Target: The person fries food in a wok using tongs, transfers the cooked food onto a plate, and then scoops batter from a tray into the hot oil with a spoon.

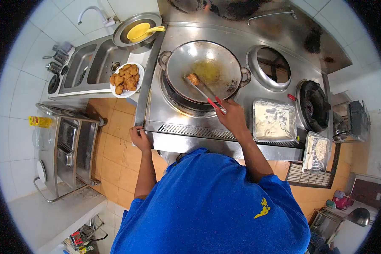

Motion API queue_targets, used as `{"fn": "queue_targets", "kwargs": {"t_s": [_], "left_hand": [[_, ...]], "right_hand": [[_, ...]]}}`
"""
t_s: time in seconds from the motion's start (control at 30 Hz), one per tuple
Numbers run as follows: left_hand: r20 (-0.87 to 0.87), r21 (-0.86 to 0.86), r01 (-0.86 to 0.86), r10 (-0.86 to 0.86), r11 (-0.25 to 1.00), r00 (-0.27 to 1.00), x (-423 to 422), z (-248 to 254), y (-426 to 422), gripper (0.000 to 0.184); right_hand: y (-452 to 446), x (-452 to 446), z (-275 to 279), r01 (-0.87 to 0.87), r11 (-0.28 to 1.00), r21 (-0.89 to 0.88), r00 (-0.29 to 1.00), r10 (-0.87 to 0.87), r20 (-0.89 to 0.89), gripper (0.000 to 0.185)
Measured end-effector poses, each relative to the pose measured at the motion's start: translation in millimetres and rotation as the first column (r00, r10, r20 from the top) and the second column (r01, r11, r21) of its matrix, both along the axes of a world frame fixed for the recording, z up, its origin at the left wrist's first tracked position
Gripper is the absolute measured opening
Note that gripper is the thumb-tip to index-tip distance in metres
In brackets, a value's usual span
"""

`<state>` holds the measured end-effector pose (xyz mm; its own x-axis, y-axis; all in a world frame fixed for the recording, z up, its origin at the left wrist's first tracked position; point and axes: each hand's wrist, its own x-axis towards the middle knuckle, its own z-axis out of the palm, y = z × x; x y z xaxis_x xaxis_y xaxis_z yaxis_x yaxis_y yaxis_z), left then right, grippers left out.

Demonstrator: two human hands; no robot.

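Note:
Red-handled metal tongs (pixel 206 94) are held in my right hand (pixel 231 115), above the near rim of a large two-handled wok (pixel 182 63). A browned fried piece (pixel 193 79) sits at the tips of the tongs, over the wok. Yellowish oil (pixel 207 71) lies in the bottom of the wok. My left hand (pixel 139 137) rests at the front left corner of the steel stove counter (pixel 156 127), its fingers curled at the edge; whether they hold anything is hidden. A white plate (pixel 123 95) piled with golden fried pieces (pixel 125 78) stands left of the wok.
Right of the wok are a metal ring (pixel 253 63), a tray of pale batter (pixel 274 120), a black burner (pixel 313 106) and a smaller tray (pixel 316 152). A double sink (pixel 81 63), a basin with a yellow scoop (pixel 139 32) and a steel trolley (pixel 74 148) are at left.

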<state>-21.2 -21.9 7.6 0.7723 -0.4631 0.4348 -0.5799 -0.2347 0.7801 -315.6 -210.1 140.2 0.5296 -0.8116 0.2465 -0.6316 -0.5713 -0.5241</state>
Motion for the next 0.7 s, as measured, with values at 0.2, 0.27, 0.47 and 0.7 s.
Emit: {"fn": "queue_targets", "kwargs": {"t_s": [0.2, 0.27, 0.47, 0.7], "left_hand": [[0.039, -0.016, 0.0, 0.0, 1.0, 0.999, 0.5, -1.1, 0.6, 0.008], [0.037, -0.02, 0.006, -0.005, 1.0, 0.999, -0.4, 1.1, 0.9, 0.008], [0.001, -0.055, 0.032, -0.032, 0.998, 0.999, 1.2, -4.2, 0.8, 0.009], [-0.004, -0.061, 0.063, -0.064, 0.996, 0.998, 0.3, -3.1, 1.5, 0.011]], "right_hand": [[9.1, 5.2, 4.7, -0.025, 1.0, 0.018, 0.999, 0.024, 0.046, 0.037], [11.2, 4.7, 2.3, -0.025, 1.0, -0.006, 0.998, 0.025, 0.059, 0.037], [16.4, -0.4, 0.9, 0.006, 1.0, 0.026, 1.0, -0.005, -0.022, 0.038], [22.9, -6.3, 0.3, 0.036, 0.996, 0.084, 0.999, -0.039, 0.03, 0.037]]}}
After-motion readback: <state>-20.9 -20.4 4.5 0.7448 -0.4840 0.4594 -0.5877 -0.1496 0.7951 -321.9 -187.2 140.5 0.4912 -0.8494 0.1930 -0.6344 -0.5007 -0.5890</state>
